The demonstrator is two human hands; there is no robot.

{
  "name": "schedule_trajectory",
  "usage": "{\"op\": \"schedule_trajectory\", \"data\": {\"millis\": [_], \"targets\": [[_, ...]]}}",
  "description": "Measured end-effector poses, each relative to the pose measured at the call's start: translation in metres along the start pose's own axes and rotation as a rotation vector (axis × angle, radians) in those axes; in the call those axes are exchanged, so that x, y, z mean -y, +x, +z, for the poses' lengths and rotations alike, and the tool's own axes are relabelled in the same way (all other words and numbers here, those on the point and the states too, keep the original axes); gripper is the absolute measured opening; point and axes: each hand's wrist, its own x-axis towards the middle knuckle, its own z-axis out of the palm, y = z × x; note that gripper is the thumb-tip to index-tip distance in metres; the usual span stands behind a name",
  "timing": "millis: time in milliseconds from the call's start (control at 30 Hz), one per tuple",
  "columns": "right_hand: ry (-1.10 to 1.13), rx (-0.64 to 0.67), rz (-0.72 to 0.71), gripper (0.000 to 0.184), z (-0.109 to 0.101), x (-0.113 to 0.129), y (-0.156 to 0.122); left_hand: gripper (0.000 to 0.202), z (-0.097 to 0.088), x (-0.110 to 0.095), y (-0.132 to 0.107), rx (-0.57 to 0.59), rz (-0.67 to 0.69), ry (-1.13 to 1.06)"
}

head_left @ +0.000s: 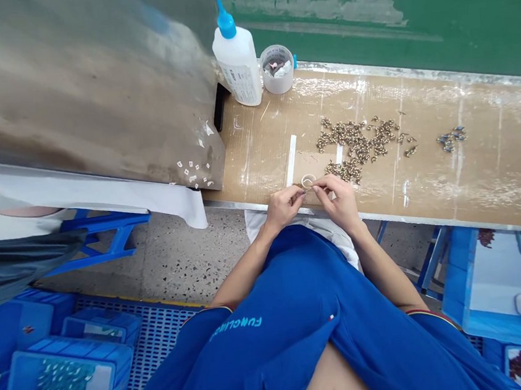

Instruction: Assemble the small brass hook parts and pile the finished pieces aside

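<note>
At the front edge of the bench, my left hand (284,206) and my right hand (337,199) face each other with their fingers pinched. Between the fingertips is something small and thin, too small to name. Just beyond them lies a white ring (308,180) on a light brown square patch (313,163). White strips flank that patch, the longer strip (291,159) on its left. A spread-out heap of small brassy metal pieces (355,141) sits beyond my right hand, its near end close to my fingers.
A white bottle with a blue nozzle (238,67) and a tape roll holding scraps (278,80) stand at the back left. More small pieces (451,138) lie rightward. A metal cabinet (92,95) borders the left. Blue bins (456,289) stand below; another person (16,258) sits left.
</note>
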Motion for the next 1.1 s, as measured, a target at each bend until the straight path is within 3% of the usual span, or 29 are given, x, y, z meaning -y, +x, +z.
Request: {"op": "schedule_trajectory", "data": {"millis": [167,467,567,767,900,1100], "targets": [[-0.006,-0.08,0.066,0.023,-0.006,-0.011,0.006,0.009,0.0,-0.002,0.0,-0.013,-0.042,-0.046],[-0.029,0.025,0.076,0.024,0.002,-0.019,0.005,0.013,-0.005,-0.001,0.004,-0.012,-0.151,-0.239],[-0.058,-0.043,0.1,0.027,-0.013,-0.029,0.005,0.015,-0.01,-0.002,0.003,0.006,-0.189,-0.314],[-0.307,-0.322,0.228,0.022,-0.073,-0.076,0.003,0.016,-0.026,-0.005,0.003,-0.07,-0.196,-0.304],[-0.36,-0.291,0.24,0.018,-0.093,-0.099,-0.002,0.016,-0.035,-0.012,0.008,-0.16,-0.201,-0.289],[-0.405,-0.177,0.217,0.02,-0.098,-0.11,0.003,0.014,-0.039,-0.023,0.014,-0.197,-0.249,-0.27]]}}
